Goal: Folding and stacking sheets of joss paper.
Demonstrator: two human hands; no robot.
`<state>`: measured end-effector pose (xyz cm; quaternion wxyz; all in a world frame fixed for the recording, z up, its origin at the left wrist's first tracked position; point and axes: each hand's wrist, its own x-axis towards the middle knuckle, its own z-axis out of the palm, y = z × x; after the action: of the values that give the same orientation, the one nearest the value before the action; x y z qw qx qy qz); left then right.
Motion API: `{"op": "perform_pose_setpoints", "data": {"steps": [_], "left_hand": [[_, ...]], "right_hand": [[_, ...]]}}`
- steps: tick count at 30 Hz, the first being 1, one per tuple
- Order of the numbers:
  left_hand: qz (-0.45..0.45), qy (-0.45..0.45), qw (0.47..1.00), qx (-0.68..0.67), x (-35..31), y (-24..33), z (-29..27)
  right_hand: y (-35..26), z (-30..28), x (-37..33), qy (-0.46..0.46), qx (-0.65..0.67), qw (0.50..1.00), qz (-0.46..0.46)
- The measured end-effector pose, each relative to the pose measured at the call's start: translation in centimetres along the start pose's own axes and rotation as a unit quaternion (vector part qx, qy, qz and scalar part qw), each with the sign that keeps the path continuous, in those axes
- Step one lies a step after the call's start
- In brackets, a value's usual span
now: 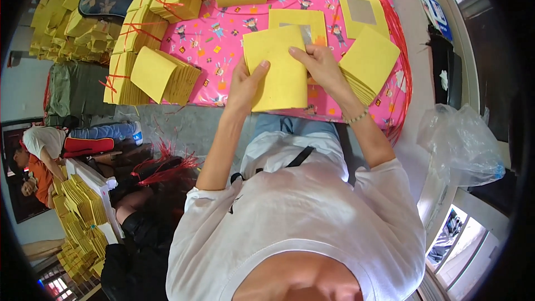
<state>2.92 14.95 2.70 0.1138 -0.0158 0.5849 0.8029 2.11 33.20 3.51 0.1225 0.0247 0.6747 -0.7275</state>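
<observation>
Under our white cotton t-shirt (312,212), our left hand (245,86) & right hand (323,67) pinch the yellow square paper sheet (276,72) w/ fingers clamped on it above the pink patterned tablecloth (223,39); string-tied yellow paper bundles (150,28) look done, loose yellow paper stack (370,64) seemingly left.

White short-sleeved shirt (312,212), black strap (298,158) across it, pale bead bracelet (357,117) on the right wrist
</observation>
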Motion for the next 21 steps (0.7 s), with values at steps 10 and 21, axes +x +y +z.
{"op": "perform_pose_setpoints", "data": {"steps": [10, 21], "left_hand": [[-0.014, 0.021, 0.999, -0.043, 0.9, -0.8, -3.0], [0.07, 0.049, 0.996, -0.007, -0.6, -0.8, -3.4]], "right_hand": [[1.4, 1.2, 2.0, -0.052, -0.026, 0.995, 0.081], [1.9, 1.8, 0.0, -0.137, -0.071, 0.984, 0.095]]}}
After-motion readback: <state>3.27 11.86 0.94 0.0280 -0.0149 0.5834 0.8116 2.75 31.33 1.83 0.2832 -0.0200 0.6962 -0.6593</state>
